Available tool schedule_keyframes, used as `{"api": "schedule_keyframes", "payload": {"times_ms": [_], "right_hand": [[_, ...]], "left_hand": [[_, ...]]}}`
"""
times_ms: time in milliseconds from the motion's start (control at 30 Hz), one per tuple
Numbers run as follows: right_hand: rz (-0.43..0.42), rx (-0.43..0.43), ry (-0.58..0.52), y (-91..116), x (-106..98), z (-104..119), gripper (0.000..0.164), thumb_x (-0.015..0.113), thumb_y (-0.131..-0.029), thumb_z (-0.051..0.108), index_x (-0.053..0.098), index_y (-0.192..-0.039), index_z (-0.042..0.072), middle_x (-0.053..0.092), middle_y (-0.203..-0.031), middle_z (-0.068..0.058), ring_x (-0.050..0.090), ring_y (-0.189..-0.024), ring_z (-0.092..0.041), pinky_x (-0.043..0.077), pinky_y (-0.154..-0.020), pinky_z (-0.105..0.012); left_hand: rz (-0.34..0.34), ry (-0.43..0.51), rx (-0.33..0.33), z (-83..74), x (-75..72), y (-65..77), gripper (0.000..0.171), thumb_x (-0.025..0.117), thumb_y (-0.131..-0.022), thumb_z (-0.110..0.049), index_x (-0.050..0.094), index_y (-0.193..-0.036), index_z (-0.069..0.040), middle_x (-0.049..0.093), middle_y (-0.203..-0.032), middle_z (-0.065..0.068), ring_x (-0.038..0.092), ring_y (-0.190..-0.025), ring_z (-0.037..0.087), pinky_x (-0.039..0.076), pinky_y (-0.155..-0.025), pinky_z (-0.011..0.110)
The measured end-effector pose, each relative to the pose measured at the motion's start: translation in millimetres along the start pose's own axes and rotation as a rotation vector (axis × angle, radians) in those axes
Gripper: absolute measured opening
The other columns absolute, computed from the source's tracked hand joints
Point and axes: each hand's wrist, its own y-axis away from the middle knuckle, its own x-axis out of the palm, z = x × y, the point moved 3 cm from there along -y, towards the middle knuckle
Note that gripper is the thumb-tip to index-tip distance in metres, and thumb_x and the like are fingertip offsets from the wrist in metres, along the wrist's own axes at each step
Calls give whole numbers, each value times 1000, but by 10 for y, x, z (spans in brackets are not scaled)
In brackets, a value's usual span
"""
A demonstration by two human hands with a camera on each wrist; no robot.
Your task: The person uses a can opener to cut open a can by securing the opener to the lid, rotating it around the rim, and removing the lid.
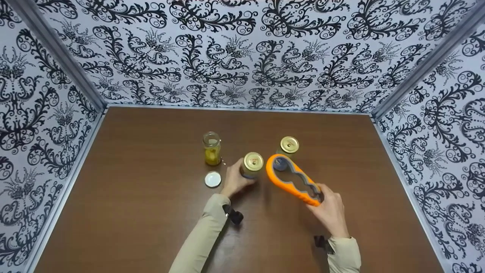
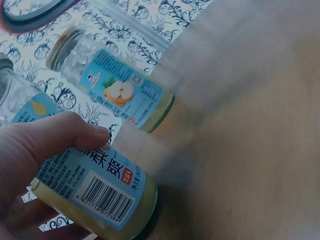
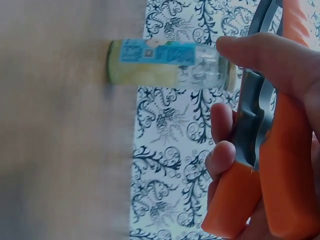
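Note:
My left hand (image 1: 234, 180) grips an upright glass jar (image 1: 253, 163) with a gold lid. The left wrist view shows the thumb of that hand (image 2: 55, 137) across the blue label of the jar (image 2: 107, 192), with pale yellow contents inside. My right hand (image 1: 330, 208) holds an orange jar opener (image 1: 290, 188) with a grey scalloped inner edge, by its narrow end. The wide loop is raised to the right of the gripped jar, apart from its lid. Beyond the opener stands a second gold-lidded jar (image 1: 290, 145), partly hidden by it in the head view.
An uncovered glass jar (image 1: 212, 149) with yellow contents stands to the left of my left hand. In front of it a lid (image 1: 213, 179) lies with its white side up. Patterned walls (image 1: 235, 53) bound the brown table (image 1: 151, 227) at the back and sides.

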Motion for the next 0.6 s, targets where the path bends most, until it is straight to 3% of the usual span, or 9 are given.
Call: {"api": "schedule_keyframes", "payload": {"times_ms": [133, 300, 467, 600], "right_hand": [[-53, -134, 4, -84, 19, 96, 46, 84, -55, 1, 66, -97, 0, 66, -81, -8, 59, -68, -28, 44, -65, -45], [-49, -269, 27, -201, 51, 250, 50, 83, -52, 1, 65, -98, -1, 65, -86, -10, 60, -74, -28, 39, -72, -45], [-24, -332, 58, -327, 35, 406, 50, 86, -55, 8, 65, -100, 0, 66, -89, -10, 61, -80, -29, 38, -74, -43], [6, -372, 94, -400, 37, 525, 51, 87, -57, 13, 65, -101, 0, 66, -91, -10, 62, -82, -31, 38, -76, -42]], "left_hand": [[-1, -1, 26, -63, 27, 81, 57, 89, -58, -6, 62, -108, -2, 69, -100, 12, 65, -93, 30, 51, -84, 41], [-11, 13, 62, -152, 70, 184, 55, 88, -57, -6, 63, -107, -3, 70, -98, 10, 65, -91, 29, 51, -82, 39], [-25, 46, 114, -236, 142, 271, 55, 88, -57, -7, 65, -106, 1, 70, -96, 12, 67, -89, 27, 52, -81, 36], [-15, 36, 99, -307, 181, 342, 61, 87, -58, -7, 62, -111, 6, 69, -100, 18, 65, -95, 31, 51, -85, 37]]}}
